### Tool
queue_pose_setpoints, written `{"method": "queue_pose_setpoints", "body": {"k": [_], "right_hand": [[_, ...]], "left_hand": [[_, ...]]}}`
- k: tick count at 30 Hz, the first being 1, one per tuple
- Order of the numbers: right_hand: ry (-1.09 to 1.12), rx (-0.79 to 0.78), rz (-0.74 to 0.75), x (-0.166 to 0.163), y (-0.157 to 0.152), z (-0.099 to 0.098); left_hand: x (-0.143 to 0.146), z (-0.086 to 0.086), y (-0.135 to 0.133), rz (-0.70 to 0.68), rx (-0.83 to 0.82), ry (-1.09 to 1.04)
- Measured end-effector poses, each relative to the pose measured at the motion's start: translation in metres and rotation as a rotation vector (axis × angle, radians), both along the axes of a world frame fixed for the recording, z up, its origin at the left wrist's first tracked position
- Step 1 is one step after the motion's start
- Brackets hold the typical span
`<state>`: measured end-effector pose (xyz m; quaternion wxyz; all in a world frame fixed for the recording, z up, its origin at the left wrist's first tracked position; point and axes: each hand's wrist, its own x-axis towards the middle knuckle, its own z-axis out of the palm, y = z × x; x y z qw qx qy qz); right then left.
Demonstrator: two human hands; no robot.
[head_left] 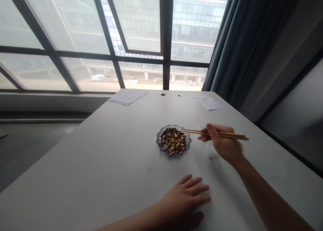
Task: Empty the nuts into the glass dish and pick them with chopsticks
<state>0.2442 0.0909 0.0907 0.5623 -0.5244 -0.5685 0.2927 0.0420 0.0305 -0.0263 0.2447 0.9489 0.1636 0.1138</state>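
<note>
My right hand [223, 144] is closed around a pair of wooden chopsticks [199, 132], held level with the tips just over the right rim of a small glass dish [159, 142]. The dish holds a heap of brown and yellow nuts or beans [173, 140]. My left hand [185, 198] lies flat on the white table [106, 163] near the front edge, fingers stretched out, holding nothing. Something small and white [211, 153] lies on the table under my right hand; I cannot make out what it is.
Sheets of paper [128, 96] lie at the table's far left, another sheet [209, 103] at the far right. Two small round holes [163, 94] sit near the far edge. A large window stands behind, a grey curtain [242, 45] to the right.
</note>
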Motion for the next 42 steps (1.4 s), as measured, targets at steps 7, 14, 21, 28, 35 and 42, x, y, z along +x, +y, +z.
{"method": "queue_pose_setpoints", "body": {"k": [7,14,21,28,35,42], "right_hand": [[-0.066,-0.073,0.161,-0.059,0.050,-0.019],[-0.153,-0.228,0.250,-0.073,0.058,-0.021],[-0.178,-0.235,0.210,-0.050,0.059,-0.003],[-0.319,-0.087,0.306,-0.052,0.064,-0.005],[-0.420,-0.126,0.510,-0.050,0.056,0.004],[-0.444,-0.049,0.420,-0.041,0.064,0.003]], "left_hand": [[0.001,-0.018,0.005,-0.035,0.117,-0.030],[0.003,-0.042,0.009,-0.040,0.373,-0.033],[0.001,-0.048,0.010,-0.022,0.428,-0.042],[0.001,-0.045,0.009,-0.021,0.420,-0.028],[0.000,-0.041,0.008,-0.026,0.370,-0.006],[-0.001,-0.043,0.008,-0.029,0.393,-0.005]]}}
